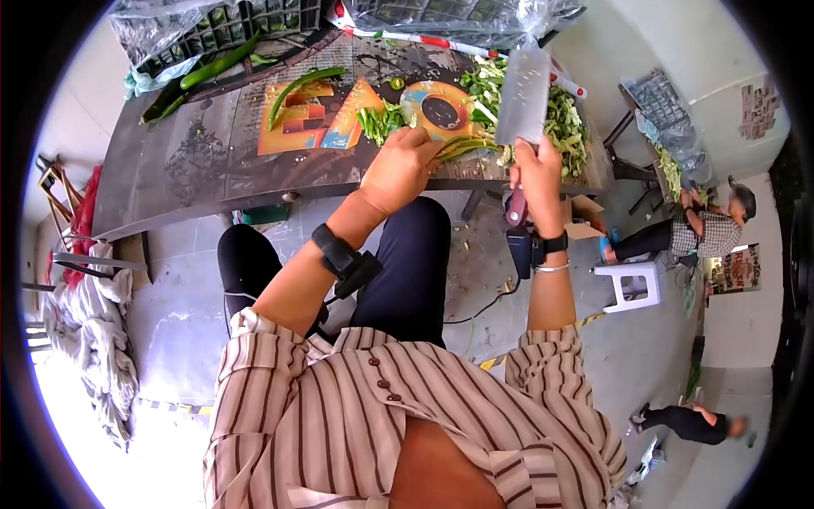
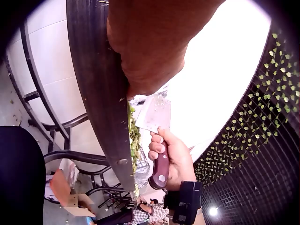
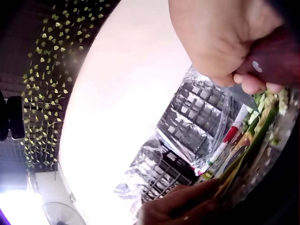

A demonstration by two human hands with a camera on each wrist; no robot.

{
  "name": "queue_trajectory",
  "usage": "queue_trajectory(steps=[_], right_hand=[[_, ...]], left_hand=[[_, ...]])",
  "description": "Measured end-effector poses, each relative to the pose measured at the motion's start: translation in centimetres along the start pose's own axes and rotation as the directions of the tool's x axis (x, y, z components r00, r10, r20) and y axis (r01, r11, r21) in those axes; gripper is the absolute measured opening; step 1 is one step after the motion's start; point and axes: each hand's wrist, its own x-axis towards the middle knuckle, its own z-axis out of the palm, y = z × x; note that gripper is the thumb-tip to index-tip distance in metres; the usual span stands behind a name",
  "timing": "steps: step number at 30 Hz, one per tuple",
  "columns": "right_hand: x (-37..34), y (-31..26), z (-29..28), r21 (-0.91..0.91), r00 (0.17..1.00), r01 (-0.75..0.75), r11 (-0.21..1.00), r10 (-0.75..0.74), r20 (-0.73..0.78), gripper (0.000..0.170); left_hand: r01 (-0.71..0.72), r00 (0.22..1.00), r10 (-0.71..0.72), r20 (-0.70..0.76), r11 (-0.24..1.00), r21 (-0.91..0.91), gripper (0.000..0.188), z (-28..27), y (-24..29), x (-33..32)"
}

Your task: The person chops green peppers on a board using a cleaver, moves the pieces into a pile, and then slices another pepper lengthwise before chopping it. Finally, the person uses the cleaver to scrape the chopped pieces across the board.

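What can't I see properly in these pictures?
Palm of the left hand: head view, hidden by the hand's own back.
Most of the cleaver blade: right wrist view, behind the right hand.
Top of the left crate: head view, cut off by the edge.
Fingers of the checked-shirt person: head view, too small.

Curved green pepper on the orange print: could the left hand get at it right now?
Probably yes: nothing seems to stand between the left hand and the curved green pepper, though the fingers would likely need to release the green strips first.
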Motion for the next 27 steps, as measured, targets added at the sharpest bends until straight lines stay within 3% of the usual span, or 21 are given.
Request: queue_trajectory(steps=[2,4,6,8,11,14,17,21,24,27], right_hand=[[0.0,-0.1,1.1,-0.022,0.997,-0.049,0.999,0.05,0.06,0.015],[0.3,0.6,1.4,-0.092,0.998,0.011,0.996,-0.005,0.063,0.016],[0.9,1.5,0.6,-0.112,0.999,-0.039,0.993,0.038,-0.009,0.014],[1.3,2.0,-0.6,-0.251,0.997,0.001,0.968,-0.021,-0.075,0.013],[0.9,0.5,-1.1,-0.174,0.996,-0.039,0.984,0.024,-0.09,0.014],[0.1,-0.4,0.5,0.006,1.0,-0.019,1.0,0.019,0.021,0.015],[0.0,-0.9,2.4,0.169,0.986,-0.131,0.977,0.111,0.123,0.014],[0.8,-0.1,2.1,0.101,0.977,-0.168,0.981,0.152,0.15,0.014],[1.7,0.7,0.4,-0.062,0.994,-0.102,0.993,0.104,0.026,0.014],[1.4,0.2,-0.7,-0.027,0.994,-0.104,0.994,0.103,-0.022,0.013]], left_hand=[[0.003,1.0,-0.003,0.011,1.0,-0.006,0.025,-0.2,0.0,0.2],[-0.007,1.0,0.007,0.01,1.0,-0.016,0.025,-0.3,0.0,0.2],[-0.003,1.0,0.003,0.001,0.999,-0.032,0.025,-0.5,0.0,0.2],[-0.007,1.0,0.007,0.011,1.0,-0.01,0.028,-0.6,0.1,0.2],[-0.022,1.0,0.021,-0.005,0.999,-0.028,0.026,0.0,-0.2,0.0],[-0.012,1.0,0.012,0.004,1.0,-0.007,0.026,-0.2,-0.1,0.1],[-0.014,1.0,0.014,0.0,1.0,-0.018,0.026,-0.2,0.0,0.1],[-0.019,1.0,0.019,-0.006,1.0,-0.007,0.027,-0.4,0.1,0.1],[-0.03,0.999,0.03,-0.017,1.0,0.009,0.027,-0.2,0.1,0.0],[-0.039,0.999,0.039,-0.009,0.999,0.01,0.026,-0.4,-0.1,0.1]])
